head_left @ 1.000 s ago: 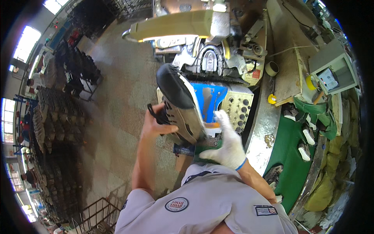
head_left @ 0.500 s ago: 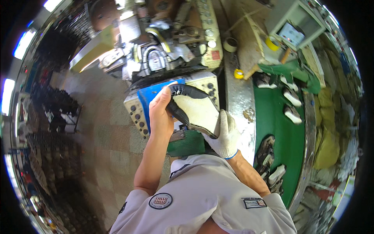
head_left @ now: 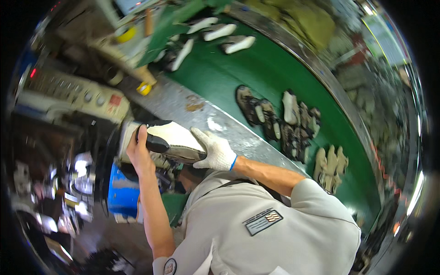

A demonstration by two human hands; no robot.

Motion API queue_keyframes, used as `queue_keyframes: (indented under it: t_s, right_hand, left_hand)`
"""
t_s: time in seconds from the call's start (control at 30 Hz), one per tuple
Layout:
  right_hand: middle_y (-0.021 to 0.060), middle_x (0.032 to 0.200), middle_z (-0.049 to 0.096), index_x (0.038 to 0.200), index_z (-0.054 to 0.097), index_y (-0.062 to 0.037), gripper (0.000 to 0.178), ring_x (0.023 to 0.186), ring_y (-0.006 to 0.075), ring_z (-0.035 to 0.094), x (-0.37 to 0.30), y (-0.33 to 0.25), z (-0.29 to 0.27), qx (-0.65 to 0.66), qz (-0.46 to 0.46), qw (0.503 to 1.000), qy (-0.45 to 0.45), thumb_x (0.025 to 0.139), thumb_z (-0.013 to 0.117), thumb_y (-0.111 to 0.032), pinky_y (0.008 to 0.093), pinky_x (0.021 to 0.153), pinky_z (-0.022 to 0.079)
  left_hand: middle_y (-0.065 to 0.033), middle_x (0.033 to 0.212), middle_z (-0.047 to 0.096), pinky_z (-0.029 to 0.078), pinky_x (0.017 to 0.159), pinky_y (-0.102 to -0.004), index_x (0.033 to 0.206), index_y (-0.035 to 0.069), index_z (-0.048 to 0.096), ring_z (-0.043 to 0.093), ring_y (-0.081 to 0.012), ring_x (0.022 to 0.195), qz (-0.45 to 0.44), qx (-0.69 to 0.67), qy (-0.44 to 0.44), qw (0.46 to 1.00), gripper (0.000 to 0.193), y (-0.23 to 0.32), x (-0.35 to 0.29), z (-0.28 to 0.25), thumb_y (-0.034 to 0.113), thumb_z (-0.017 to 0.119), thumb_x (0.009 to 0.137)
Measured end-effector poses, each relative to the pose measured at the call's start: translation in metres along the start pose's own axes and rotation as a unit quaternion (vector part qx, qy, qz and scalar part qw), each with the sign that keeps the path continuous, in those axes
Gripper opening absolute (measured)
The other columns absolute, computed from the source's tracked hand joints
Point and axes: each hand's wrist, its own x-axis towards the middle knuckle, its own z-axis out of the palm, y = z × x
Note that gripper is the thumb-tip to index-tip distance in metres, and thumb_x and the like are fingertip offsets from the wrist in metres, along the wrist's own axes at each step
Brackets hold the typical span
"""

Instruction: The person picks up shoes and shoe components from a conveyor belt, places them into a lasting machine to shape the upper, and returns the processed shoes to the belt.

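Note:
Between my hands is a shoe upper (head_left: 176,135), with a white underside facing up and dark material around its edges. My bare left hand (head_left: 141,153) grips one end, its thumb laid over the black part. At the other end my right hand (head_left: 216,151), in a white knitted glove with a blue cuff, holds the shoe upper with fingers on top. The piece hangs over the near edge of a worn metal ledge (head_left: 240,135). What the underside of each grip looks like is hidden.
Past the ledge runs a green belt (head_left: 211,75) carrying several dark shoe uppers (head_left: 291,135) and some pale gloves (head_left: 330,167). A yellow tape roll (head_left: 144,88) sits at the ledge's left end. On the left stand a machine with a knobbed control panel (head_left: 89,98) and a blue panel (head_left: 122,192).
My view has swung right, from the machine toward the green belt. Both hands have carried the shoe upper along, away from the machine's front, and still hold it.

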Motion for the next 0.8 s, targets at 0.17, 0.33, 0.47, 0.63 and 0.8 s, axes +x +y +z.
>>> queue_keyframes:
  t_s: [0.17, 0.33, 0.47, 0.63, 0.8]
  right_hand:
    - [0.0186, 0.139, 0.059, 0.148, 0.04, 0.0098, 0.095, 0.124, 0.0232, 0.059, -0.025, 0.096, -0.049, 0.434, 0.177, 0.881, 0.056, 0.07, 0.088, -0.018, 0.0342, 0.107, 0.046]
    - [0.0149, 0.122, 0.069, 0.136, 0.058, 0.0029, 0.063, 0.107, 0.0229, 0.067, -0.064, 0.211, -0.124, 0.718, 0.207, 0.639, 0.183, 0.087, 0.075, -0.032, 0.0373, 0.1, 0.052]
    - [0.0211, 0.12, 0.07, 0.125, 0.067, 0.0029, 0.062, 0.114, 0.0323, 0.066, -0.095, 0.368, -0.194, 0.356, 0.418, 0.773, 0.318, 0.088, 0.07, -0.047, 0.0397, 0.098, 0.051]
    - [0.025, 0.121, 0.069, 0.124, 0.065, 0.0067, 0.064, 0.114, 0.0353, 0.066, -0.003, 0.477, -0.289, -0.052, 0.374, 0.8, 0.466, 0.088, 0.069, -0.047, 0.0381, 0.099, 0.05]
    - [0.0211, 0.118, 0.072, 0.124, 0.067, 0.0032, 0.062, 0.108, 0.0344, 0.069, 0.177, 0.542, -0.291, 0.099, 0.344, 0.837, 0.414, 0.083, 0.077, -0.043, 0.0412, 0.095, 0.053]
  left_hand:
    - [-0.0233, 0.125, 0.066, 0.053, 0.095, -0.0381, 0.136, -0.006, 0.055, 0.068, -0.0302, 0.113, -0.12, 0.039, -0.124, 0.984, 0.055, -0.036, 0.003, 0.047, 0.038, 0.059, 0.102]
    - [-0.0222, 0.118, 0.069, 0.056, 0.088, -0.0345, 0.131, -0.008, 0.059, 0.072, -0.0288, 0.103, -0.185, 0.171, -0.126, 0.959, 0.05, -0.079, 0.015, 0.037, 0.031, 0.064, 0.1]
    - [-0.0199, 0.113, 0.071, 0.057, 0.084, -0.0343, 0.129, -0.006, 0.061, 0.073, -0.026, 0.096, -0.21, 0.226, -0.1, 0.946, 0.046, -0.099, 0.023, 0.028, 0.029, 0.066, 0.1]
    - [-0.0157, 0.108, 0.072, 0.057, 0.08, -0.0315, 0.125, -0.005, 0.064, 0.072, -0.0222, 0.091, -0.219, 0.295, -0.066, 0.928, 0.04, -0.132, 0.022, 0.004, 0.027, 0.066, 0.1]
    - [-0.0092, 0.098, 0.074, 0.054, 0.077, -0.0265, 0.118, -0.004, 0.068, 0.07, -0.0146, 0.084, -0.212, 0.328, -0.094, 0.916, 0.028, -0.154, 0.023, 0.031, 0.016, 0.068, 0.098]
